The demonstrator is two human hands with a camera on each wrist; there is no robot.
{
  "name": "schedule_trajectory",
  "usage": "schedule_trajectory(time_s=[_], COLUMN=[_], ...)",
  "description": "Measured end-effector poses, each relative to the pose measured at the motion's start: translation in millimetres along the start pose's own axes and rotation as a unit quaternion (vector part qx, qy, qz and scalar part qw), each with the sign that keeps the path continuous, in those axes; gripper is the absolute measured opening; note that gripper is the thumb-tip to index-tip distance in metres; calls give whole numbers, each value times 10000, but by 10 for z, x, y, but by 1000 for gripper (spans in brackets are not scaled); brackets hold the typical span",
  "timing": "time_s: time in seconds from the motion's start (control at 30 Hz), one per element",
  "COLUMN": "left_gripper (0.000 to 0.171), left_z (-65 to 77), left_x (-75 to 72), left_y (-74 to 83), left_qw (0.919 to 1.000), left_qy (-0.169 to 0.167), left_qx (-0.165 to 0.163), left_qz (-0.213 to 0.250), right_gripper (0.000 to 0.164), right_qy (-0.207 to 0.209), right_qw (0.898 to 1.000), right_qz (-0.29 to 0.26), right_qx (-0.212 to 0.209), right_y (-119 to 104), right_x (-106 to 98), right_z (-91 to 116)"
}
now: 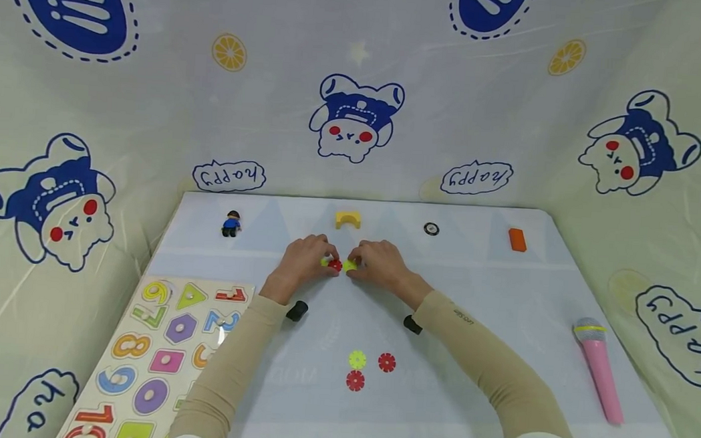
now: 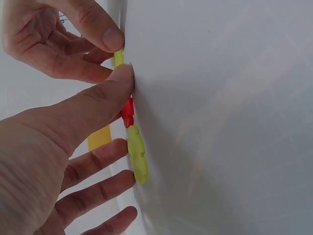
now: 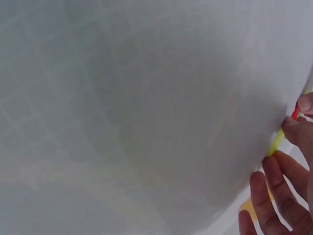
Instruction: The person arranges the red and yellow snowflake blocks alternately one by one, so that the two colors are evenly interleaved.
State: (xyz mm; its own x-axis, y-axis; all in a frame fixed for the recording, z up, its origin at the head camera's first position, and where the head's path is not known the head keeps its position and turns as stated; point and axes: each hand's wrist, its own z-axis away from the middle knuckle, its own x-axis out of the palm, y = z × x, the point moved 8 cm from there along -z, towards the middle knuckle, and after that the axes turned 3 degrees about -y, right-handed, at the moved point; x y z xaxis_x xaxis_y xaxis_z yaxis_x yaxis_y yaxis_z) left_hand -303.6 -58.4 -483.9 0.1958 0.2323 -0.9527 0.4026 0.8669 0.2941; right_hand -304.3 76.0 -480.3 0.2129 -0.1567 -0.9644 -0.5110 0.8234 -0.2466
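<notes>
My left hand [image 1: 304,262] pinches a red notched disc [image 1: 335,265] between thumb and fingers. A yellow-green disc [image 2: 137,155] meets the red one edge to edge, near the left fingertips. Opposite, my right hand [image 1: 384,266] pinches another yellow-green disc [image 1: 349,265]. In the left wrist view this disc is partly covered by fingers, close to the red one; whether the two are joined I cannot tell. Nearer the front lie a loose yellow-green disc [image 1: 356,360] and two red discs, one on the right [image 1: 386,362] and one below [image 1: 355,381].
Along the back stand a toy figure [image 1: 231,224], a yellow arch block [image 1: 348,219], a small black-rimmed wheel [image 1: 431,229] and an orange block [image 1: 517,240]. A number puzzle board [image 1: 156,341] lies at left, partly under the left sleeve. At right lies a pink microphone [image 1: 601,375].
</notes>
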Motion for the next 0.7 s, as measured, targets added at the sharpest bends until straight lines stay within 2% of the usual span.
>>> schedule_trajectory(time_s=[0.2, 0.33, 0.43, 0.57, 0.7], left_gripper=[32, 37, 43, 47, 44], left_z=[8, -1, -22, -60, -86], left_x=[11, 13, 28, 55, 61], left_y=[18, 39, 61, 98, 126], left_qw=[10000, 9999, 10000, 9998, 9995], left_qy=[-64, -31, -22, -18, 7], left_qx=[10, 43, 65, 103, 120], left_qz=[-53, -96, -5, 195, 276], right_gripper=[43, 42, 37, 40, 51], right_qy=[-74, -151, -303, -677, -1128], right_qw=[9999, 9998, 9988, 9937, 9889], right_qz=[68, -81, -257, -360, -647], right_qx=[25, 28, -290, -821, -721], right_y=[-2, -15, -85, -203, -133], right_x=[11, 26, 85, 192, 219], right_z=[49, 202, 422, 795, 1185])
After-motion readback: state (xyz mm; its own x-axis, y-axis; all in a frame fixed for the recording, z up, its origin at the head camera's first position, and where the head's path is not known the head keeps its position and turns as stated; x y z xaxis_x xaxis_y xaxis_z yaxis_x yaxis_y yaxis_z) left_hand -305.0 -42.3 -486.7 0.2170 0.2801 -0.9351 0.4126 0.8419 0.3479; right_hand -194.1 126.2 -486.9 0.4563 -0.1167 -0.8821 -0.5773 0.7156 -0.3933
